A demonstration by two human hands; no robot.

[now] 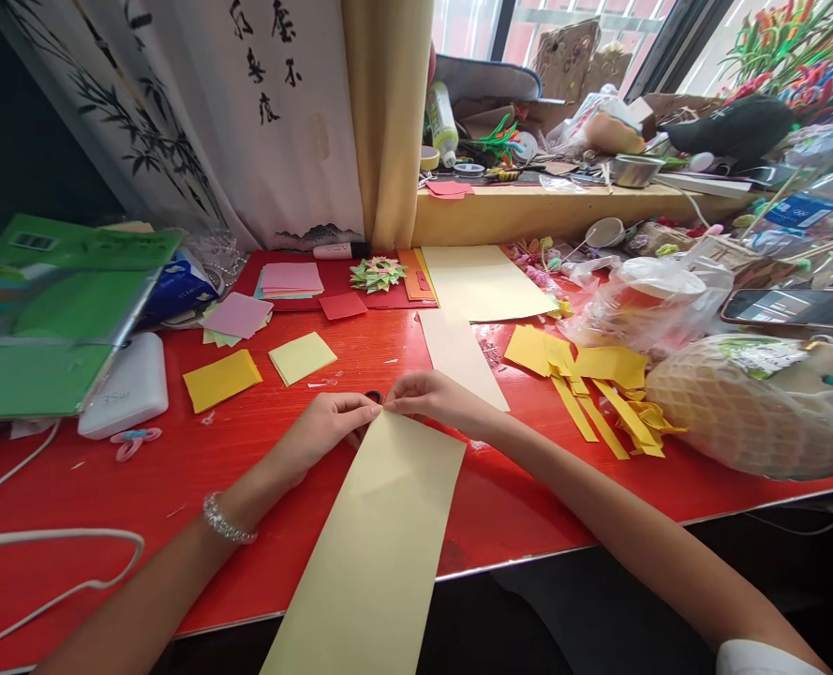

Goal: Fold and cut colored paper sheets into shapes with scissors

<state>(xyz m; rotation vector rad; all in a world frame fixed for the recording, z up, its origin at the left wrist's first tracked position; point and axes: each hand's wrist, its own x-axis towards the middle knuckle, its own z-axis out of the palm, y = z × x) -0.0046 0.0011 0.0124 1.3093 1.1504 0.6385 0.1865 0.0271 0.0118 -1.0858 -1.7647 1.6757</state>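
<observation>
A long pale yellow sheet of paper slants from the middle of the red table down past its front edge. At its top left corner, my left hand is closed in a pinch on the paper. My right hand pinches the same corner, with the fingertips of both hands nearly touching. Just behind those fingertips shows a small black loop, mostly hidden by the left hand. A cream paper strip lies flat beyond my right hand.
Yellow square papers and a light yellow stack lie to the left. A folded paper wreath rests behind. Yellow paper scraps, a netted round fruit and a phone fill the right. A white power bank stands left.
</observation>
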